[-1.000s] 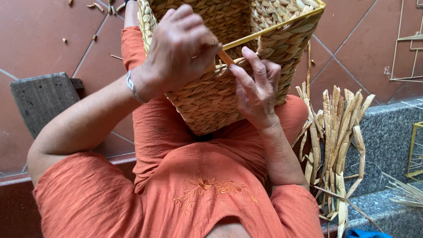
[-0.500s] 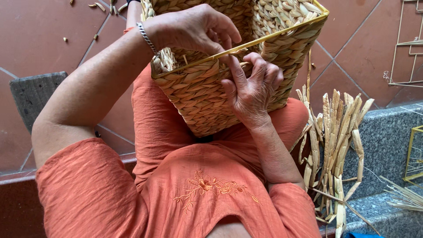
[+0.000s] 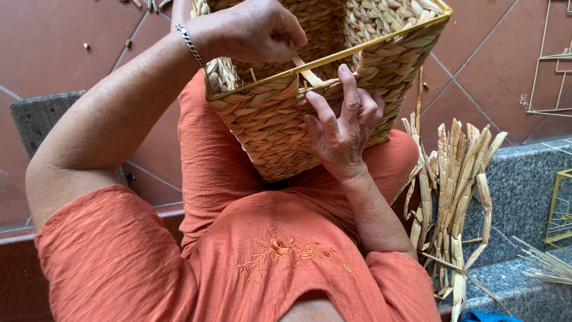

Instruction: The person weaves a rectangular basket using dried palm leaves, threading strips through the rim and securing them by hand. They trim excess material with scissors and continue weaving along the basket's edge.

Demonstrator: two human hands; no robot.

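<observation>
- Head view: a woven basket (image 3: 286, 125) of pale braided straw rests tilted on the person's lap, its open mouth turned up and away, and a thin yellow wire frame (image 3: 357, 50) runs along the rim.
- The weave is thick and plaited in rows; one loose flat strand (image 3: 307, 71) crosses the near rim where the weaving is unfinished.
- The left hand (image 3: 250, 30) reaches over the rim from above, its grip curled and pinching the top of the strand; a metal bracelet (image 3: 190, 45) sits on that wrist.
- The right hand (image 3: 342, 128) lies against the basket's outer wall, fingers (image 3: 351, 86) spread, the index tip touching the wire at the rim.
- Just beside the right knee a bundle of dried straw strips (image 3: 453, 191) leans upright against a grey stone ledge (image 3: 524, 185).
- Beyond the basket lies red tiled floor (image 3: 71, 48) with a few straw scraps.
- An empty yellow wire frame (image 3: 557, 209) stands at the right edge, near thin straw stalks (image 3: 545, 265).
</observation>
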